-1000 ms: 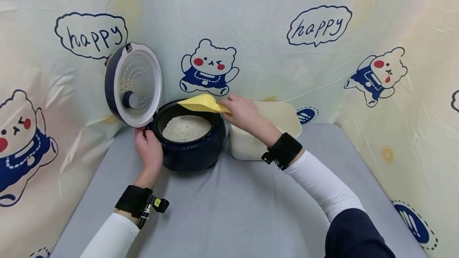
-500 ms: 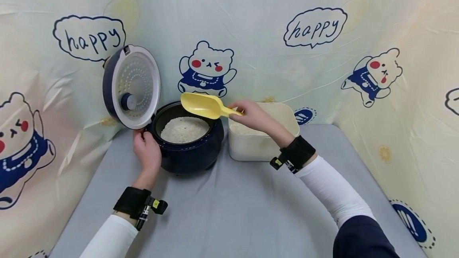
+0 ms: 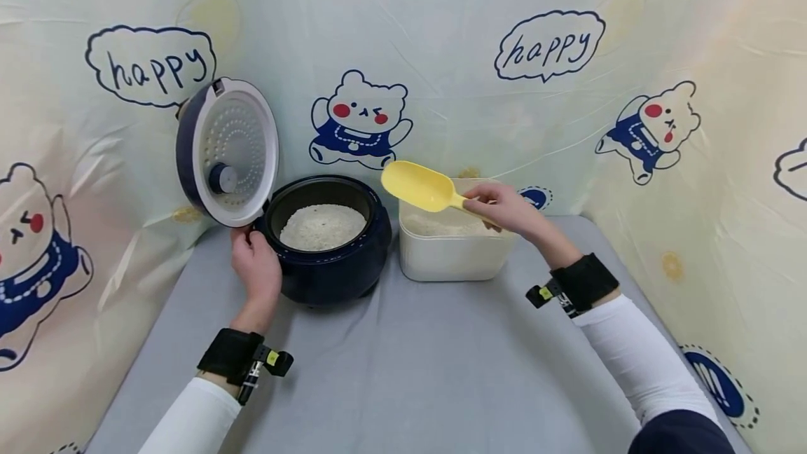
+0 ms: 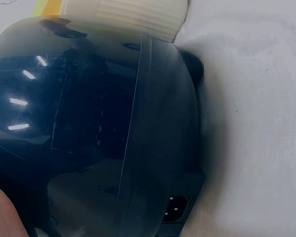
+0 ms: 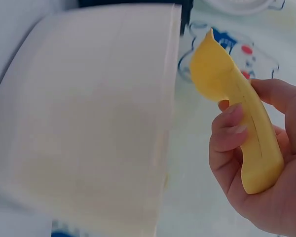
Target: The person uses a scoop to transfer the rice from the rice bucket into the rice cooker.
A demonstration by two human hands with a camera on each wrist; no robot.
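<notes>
A dark blue rice cooker [image 3: 334, 272] stands with its lid raised at the left, white rice [image 3: 323, 227] heaped in its pot. Under the lower edge of the rice cooker lid [image 3: 242, 149], my left hand [image 3: 257, 265] grips near the hinge; its fingertips are partly hidden. My right hand [image 3: 504, 207] holds a yellow scoop [image 3: 419, 186] by the handle, above a cream container [image 3: 454, 260] of rice. No rice shows in the scoop's bowl. In the right wrist view, fingers [image 5: 229, 131] and thumb wrap the scoop handle [image 5: 259, 143].
The cream container sits just right of the cooker on a grey cloth-covered table [image 3: 416, 370]. A power socket [image 4: 176, 208] shows on the cooker's side in the left wrist view. Behind hangs a printed curtain [image 3: 454, 54] with bears.
My right hand has carried the scoop rightward from over the cooker pot to over the cream container, and the scoop's bowl has turned upward. My left hand stays at the lid.
</notes>
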